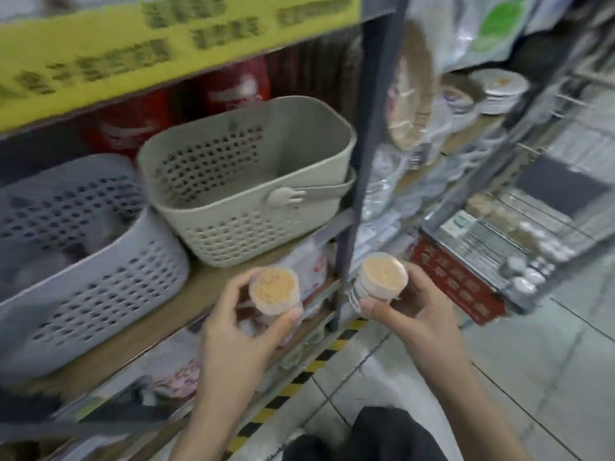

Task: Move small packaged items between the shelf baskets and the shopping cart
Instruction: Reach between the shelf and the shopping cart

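Head view, store aisle. Two small round tubs with pale orange tops are held in front of a wooden shelf board [139, 331]. The left tub [275, 290] is gripped by the left hand [243, 331], fingers curled round its far side and thumb pressed against its near edge. The right tub [382, 275] is gripped likewise by the right hand [416, 314], thumb at the tub's lower rim and fingers wrapped behind. Both tubs are seen below and in front of the beige basket [253, 194], which is taken as landmark; the left tub lies just below its front wall, the right tub lower right of it, past the dark shelf upright [372, 128]. The beige basket stands on the shelf board with its handle folded down. To its left a grey perforated basket [83, 261] is seen, touching or nearly touching it. Above the beige basket a yellow sign [166, 44] is blurred. Red packages [139, 118] are stacked behind it.
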A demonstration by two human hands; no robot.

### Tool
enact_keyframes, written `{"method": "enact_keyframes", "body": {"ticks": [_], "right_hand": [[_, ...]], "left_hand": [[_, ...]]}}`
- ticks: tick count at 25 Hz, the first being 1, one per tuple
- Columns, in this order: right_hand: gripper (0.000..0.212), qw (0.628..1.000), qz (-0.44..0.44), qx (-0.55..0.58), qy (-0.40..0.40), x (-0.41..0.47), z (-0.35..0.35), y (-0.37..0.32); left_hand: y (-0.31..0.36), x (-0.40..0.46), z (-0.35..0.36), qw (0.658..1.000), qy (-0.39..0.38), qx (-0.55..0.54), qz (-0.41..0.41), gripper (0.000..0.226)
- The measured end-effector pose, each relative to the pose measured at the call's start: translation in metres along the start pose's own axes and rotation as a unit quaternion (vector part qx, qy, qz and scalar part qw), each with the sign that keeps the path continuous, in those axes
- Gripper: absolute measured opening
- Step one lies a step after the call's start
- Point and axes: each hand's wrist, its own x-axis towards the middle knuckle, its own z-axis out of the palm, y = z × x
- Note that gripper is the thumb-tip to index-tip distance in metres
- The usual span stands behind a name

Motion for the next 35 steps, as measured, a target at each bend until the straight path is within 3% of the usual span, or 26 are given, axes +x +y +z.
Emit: {"method": "enact_keyframes", "body": {"ticks": [7,12,19,26,35], "right_hand": [[0.045,0.982,0.101,0.007,0.161,-0.022,-0.145,0.043],[0.044,0.968,0.129,0.005,0.217,-0.019,-0.239,0.066],[0.043,0.956,0.156,0.008,0.248,0.018,-0.310,0.089],[0.050,0.947,0.197,0.008,0.254,0.112,-0.338,0.113],[0.039,0.908,0.245,0.024,0.339,0.250,-0.425,0.179]], "left_hand": [[0.004,0.003,0.163,0.979,-0.182,-0.052,-0.070,0.056],[0.020,-0.003,0.273,0.953,-0.272,-0.089,-0.096,0.053],[0.026,0.035,0.355,0.943,-0.304,-0.059,-0.121,0.051],[0.017,0.145,0.430,0.946,-0.297,-0.029,-0.128,0.042],[0.002,0.258,0.591,0.913,-0.389,-0.002,-0.126,0.045]]}}
